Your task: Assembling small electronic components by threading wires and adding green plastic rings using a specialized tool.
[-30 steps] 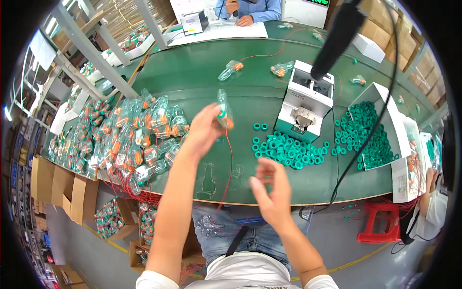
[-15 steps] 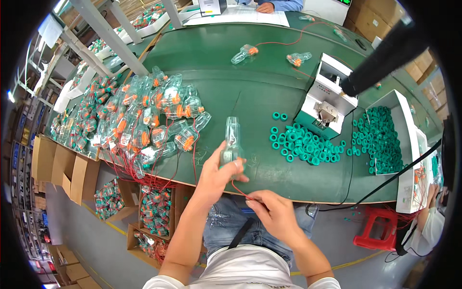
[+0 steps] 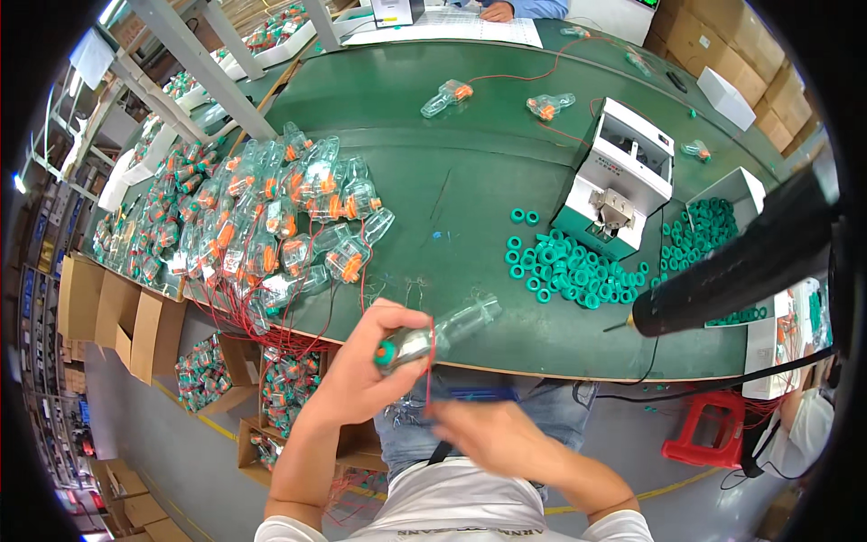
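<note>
My left hand (image 3: 357, 384) is closed around a clear plastic bottle-shaped part (image 3: 465, 327) at the bench's front edge. The part lies tilted, its narrow clear end pointing to the far right and a green ring (image 3: 386, 353) at its near left end. A red wire (image 3: 431, 357) runs across the part and down to my right hand (image 3: 506, 440). That hand is smeared by motion, but its fingertips are closed at the wire. To the left lies a big heap of similar clear parts (image 3: 321, 176) with orange pieces inside and red wires trailing.
Loose green rings (image 3: 564, 266) lie beside a white and green machine (image 3: 623, 172). A white bin (image 3: 754, 194) holds more. A black pole-like tool (image 3: 722, 271) with a thin tip crosses the right side. Boxes (image 3: 203, 375) stand below left; a red stool (image 3: 704, 438) is at right. Another person's hand (image 3: 497, 11) rests opposite.
My left hand has turned the clear part from upright to tilted and drawn it nearer. My right hand has moved left and down with the wire. The black tool has swung downward.
</note>
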`<state>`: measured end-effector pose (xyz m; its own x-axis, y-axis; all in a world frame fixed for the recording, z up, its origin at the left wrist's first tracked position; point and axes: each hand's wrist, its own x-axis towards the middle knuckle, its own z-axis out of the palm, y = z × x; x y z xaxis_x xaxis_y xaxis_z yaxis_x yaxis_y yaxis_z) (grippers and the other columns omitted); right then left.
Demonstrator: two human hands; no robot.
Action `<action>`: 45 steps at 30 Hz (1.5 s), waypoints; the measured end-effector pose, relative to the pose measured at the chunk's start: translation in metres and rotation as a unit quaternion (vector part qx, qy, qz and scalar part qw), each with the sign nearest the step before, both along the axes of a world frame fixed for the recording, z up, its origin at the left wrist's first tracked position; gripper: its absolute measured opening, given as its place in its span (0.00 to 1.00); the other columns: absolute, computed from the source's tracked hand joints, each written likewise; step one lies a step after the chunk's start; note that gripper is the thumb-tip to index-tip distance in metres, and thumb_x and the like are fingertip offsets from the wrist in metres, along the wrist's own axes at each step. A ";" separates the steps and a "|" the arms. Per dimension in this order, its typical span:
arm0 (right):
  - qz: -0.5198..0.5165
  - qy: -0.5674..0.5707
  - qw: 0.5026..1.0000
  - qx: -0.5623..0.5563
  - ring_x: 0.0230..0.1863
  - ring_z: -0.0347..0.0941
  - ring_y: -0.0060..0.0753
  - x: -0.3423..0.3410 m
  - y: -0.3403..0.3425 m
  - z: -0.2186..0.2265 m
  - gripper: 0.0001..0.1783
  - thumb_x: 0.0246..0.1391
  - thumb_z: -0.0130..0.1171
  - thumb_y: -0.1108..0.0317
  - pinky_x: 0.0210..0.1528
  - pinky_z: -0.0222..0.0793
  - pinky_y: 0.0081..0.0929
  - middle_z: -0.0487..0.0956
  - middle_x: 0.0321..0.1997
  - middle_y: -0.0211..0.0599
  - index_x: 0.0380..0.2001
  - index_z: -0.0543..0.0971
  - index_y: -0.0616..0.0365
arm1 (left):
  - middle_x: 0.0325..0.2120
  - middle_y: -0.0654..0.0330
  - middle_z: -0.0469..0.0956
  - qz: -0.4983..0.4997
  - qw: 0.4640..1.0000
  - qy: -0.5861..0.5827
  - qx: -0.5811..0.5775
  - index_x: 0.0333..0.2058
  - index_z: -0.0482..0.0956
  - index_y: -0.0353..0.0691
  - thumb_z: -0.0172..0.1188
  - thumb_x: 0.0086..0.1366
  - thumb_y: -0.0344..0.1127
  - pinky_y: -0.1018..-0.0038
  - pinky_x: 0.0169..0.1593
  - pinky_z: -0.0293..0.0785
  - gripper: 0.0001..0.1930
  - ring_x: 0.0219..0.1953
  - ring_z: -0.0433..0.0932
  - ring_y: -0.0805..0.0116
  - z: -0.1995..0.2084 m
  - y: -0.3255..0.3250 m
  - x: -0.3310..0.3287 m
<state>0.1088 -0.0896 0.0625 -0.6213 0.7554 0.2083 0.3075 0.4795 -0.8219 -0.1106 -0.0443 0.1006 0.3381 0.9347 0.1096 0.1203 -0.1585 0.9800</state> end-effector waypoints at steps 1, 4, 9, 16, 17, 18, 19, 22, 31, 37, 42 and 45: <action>0.045 0.003 0.999 0.025 0.28 0.78 0.45 0.005 0.001 0.026 0.04 0.55 0.62 0.71 0.27 0.74 0.36 0.81 0.30 0.40 0.34 0.82 0.58 | 0.47 0.54 0.74 -0.030 0.996 0.057 0.061 0.50 0.73 0.37 0.61 0.55 0.20 0.66 0.54 0.69 0.22 0.48 0.73 0.59 -0.009 0.007 0.000; -0.054 0.049 0.994 0.081 0.27 0.78 0.45 0.032 0.035 0.048 0.04 0.54 0.62 0.71 0.26 0.73 0.35 0.81 0.30 0.39 0.34 0.82 0.57 | 0.44 0.56 0.75 -0.190 0.980 0.040 0.050 0.45 0.74 0.38 0.61 0.52 0.20 0.65 0.54 0.68 0.20 0.47 0.72 0.59 -0.014 0.004 -0.006; -0.036 -0.021 0.997 0.064 0.31 0.79 0.41 0.013 0.007 -0.003 0.09 0.56 0.63 0.62 0.30 0.74 0.37 0.81 0.31 0.36 0.36 0.79 0.55 | 0.47 0.54 0.75 -0.192 0.977 -0.089 -0.001 0.42 0.73 0.41 0.65 0.57 0.23 0.65 0.54 0.68 0.15 0.50 0.72 0.58 -0.007 0.007 0.002; -0.116 0.014 0.993 0.014 0.31 0.79 0.40 0.031 0.035 0.014 0.04 0.52 0.61 0.71 0.32 0.76 0.36 0.82 0.34 0.36 0.33 0.79 0.56 | 0.45 0.56 0.69 -0.350 0.932 -0.095 -0.015 0.37 0.70 0.43 0.65 0.57 0.25 0.68 0.51 0.66 0.13 0.47 0.68 0.59 -0.004 -0.002 -0.004; -0.040 0.036 0.999 0.010 0.32 0.79 0.41 0.025 0.015 0.005 0.04 0.52 0.60 0.72 0.32 0.76 0.36 0.81 0.34 0.36 0.33 0.79 0.57 | 0.44 0.56 0.69 -0.204 0.973 -0.112 -0.007 0.37 0.70 0.43 0.66 0.57 0.26 0.68 0.52 0.65 0.13 0.48 0.68 0.59 0.000 0.001 -0.009; 0.046 0.061 0.997 0.003 0.32 0.79 0.42 0.020 0.005 -0.002 0.04 0.53 0.60 0.73 0.32 0.76 0.36 0.80 0.34 0.37 0.34 0.79 0.57 | 0.44 0.56 0.69 -0.044 0.991 -0.125 -0.002 0.36 0.70 0.43 0.67 0.57 0.26 0.68 0.53 0.64 0.13 0.48 0.67 0.59 -0.001 0.002 -0.011; 0.129 0.004 0.989 -0.073 0.34 0.79 0.44 0.019 -0.008 0.030 0.06 0.53 0.59 0.72 0.34 0.76 0.37 0.80 0.35 0.38 0.36 0.80 0.57 | 0.43 0.56 0.70 -0.041 0.993 0.057 0.090 0.36 0.71 0.43 0.68 0.57 0.27 0.66 0.54 0.63 0.14 0.48 0.68 0.60 -0.004 0.013 -0.013; -0.027 0.059 0.998 -0.021 0.37 0.79 0.46 0.030 0.025 0.033 0.07 0.54 0.58 0.71 0.36 0.76 0.38 0.80 0.36 0.41 0.36 0.80 0.58 | 0.43 0.56 0.70 -0.432 0.901 -0.021 -0.020 0.36 0.71 0.42 0.69 0.55 0.25 0.65 0.53 0.65 0.14 0.47 0.68 0.59 -0.007 0.008 -0.008; 0.005 -0.035 0.999 -0.003 0.31 0.78 0.46 0.026 0.004 -0.020 0.09 0.55 0.60 0.70 0.33 0.76 0.38 0.80 0.32 0.39 0.40 0.80 0.54 | 0.39 0.58 0.72 -0.208 0.977 -0.037 0.038 0.36 0.72 0.43 0.68 0.53 0.22 0.68 0.48 0.68 0.15 0.44 0.71 0.61 0.005 0.010 -0.012; -0.011 -0.033 0.999 -0.023 0.33 0.79 0.49 0.022 0.031 0.006 0.09 0.54 0.59 0.72 0.34 0.75 0.37 0.80 0.34 0.44 0.39 0.79 0.59 | 0.38 0.58 0.73 -0.395 0.917 -0.057 0.019 0.31 0.72 0.43 0.71 0.55 0.26 0.65 0.47 0.68 0.13 0.44 0.72 0.60 0.002 0.012 -0.010; 0.105 -0.017 0.994 0.030 0.30 0.79 0.41 0.026 0.014 0.050 0.05 0.56 0.61 0.67 0.33 0.75 0.38 0.79 0.29 0.37 0.35 0.79 0.53 | 0.38 0.59 0.73 -0.219 0.970 0.100 0.039 0.30 0.73 0.44 0.70 0.51 0.23 0.68 0.48 0.68 0.14 0.45 0.71 0.61 -0.009 0.009 -0.016; 0.050 -0.045 0.998 -0.009 0.33 0.80 0.46 0.029 0.046 0.020 0.04 0.58 0.58 0.68 0.35 0.76 0.40 0.81 0.32 0.38 0.35 0.80 0.54 | 0.37 0.61 0.74 -0.294 0.953 -0.067 0.036 0.24 0.73 0.47 0.73 0.51 0.23 0.65 0.47 0.71 0.15 0.45 0.75 0.60 0.005 0.007 -0.009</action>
<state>0.1375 -0.0436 0.0829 -0.7098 0.6915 0.1342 0.3319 0.4965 -0.8021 -0.1194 -0.0369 0.1053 0.7799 0.5757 0.2457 -0.1359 -0.2275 0.9643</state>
